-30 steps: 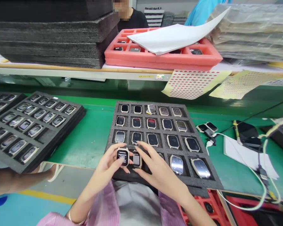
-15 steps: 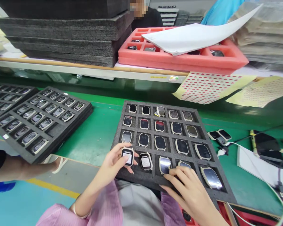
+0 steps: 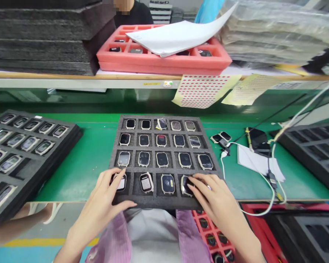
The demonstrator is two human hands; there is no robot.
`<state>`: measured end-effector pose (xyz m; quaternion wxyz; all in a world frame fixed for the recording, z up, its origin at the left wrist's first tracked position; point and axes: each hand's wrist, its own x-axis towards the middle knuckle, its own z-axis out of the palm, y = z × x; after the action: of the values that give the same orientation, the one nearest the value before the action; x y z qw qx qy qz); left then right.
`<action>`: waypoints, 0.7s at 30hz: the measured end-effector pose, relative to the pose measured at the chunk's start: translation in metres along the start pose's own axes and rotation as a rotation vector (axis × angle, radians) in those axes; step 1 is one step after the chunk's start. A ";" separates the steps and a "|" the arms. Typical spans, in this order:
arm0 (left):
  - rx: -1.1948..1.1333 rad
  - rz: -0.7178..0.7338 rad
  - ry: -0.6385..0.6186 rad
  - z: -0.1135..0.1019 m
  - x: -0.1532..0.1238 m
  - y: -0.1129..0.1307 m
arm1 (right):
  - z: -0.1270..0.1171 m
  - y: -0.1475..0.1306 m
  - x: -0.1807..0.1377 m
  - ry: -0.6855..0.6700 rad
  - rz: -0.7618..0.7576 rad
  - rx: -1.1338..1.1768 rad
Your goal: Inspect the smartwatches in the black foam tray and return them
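A dark foam tray (image 3: 150, 201) in front of me holds rows of smartwatches without straps, each in its own compartment. My left hand (image 3: 104, 193) lies over the front-left corner with thumb and fingers apart, fingertips touching a smartwatch (image 3: 122, 183) with a white lit screen, partly hidden. Beside it, a tilted smartwatch (image 3: 146, 182) also shows white text. My right hand (image 3: 212, 191) pinches the right edge of a dark-screened smartwatch (image 3: 185, 185) in the front row. That hand covers the front-right compartment. Between the hands sits a smartwatch (image 3: 167, 183) with a small yellowish mark.
Another watch tray (image 3: 52, 160) stands at left. A red foam tray (image 3: 164, 67) under a white sheet (image 3: 178, 36) rests on the shelf, beside stacked black foam (image 3: 44, 47). Cables (image 3: 271, 197), a phone-like device (image 3: 259, 140) and two watches lie at right. A person (image 3: 139, 12) is behind.
My left hand has lowered the lit smartwatch into the front-left compartment and spread its thumb away. My right hand has moved to the fourth watch of the front row. The view has turned right.
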<state>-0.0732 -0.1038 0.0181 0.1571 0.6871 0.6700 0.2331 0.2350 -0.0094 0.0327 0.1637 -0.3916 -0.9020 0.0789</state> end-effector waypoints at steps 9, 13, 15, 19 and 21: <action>0.186 0.136 -0.002 0.036 0.025 0.050 | 0.020 -0.003 -0.005 0.023 0.113 0.080; 0.149 0.173 -0.073 0.038 0.024 0.046 | 0.023 -0.009 -0.010 0.057 0.160 0.187; 0.147 0.192 -0.123 0.031 0.024 0.040 | 0.027 -0.012 -0.013 0.082 0.195 0.258; 0.223 0.209 -0.210 0.014 0.025 0.037 | 0.039 -0.022 -0.018 0.158 0.287 0.354; 0.263 0.230 -0.204 0.011 0.026 0.043 | 0.041 -0.025 -0.018 0.206 0.329 0.390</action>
<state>-0.0306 -0.0792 0.0345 0.1055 0.7937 0.5925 0.0889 0.2149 -0.0404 -0.0029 0.3119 -0.4998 -0.7726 0.2366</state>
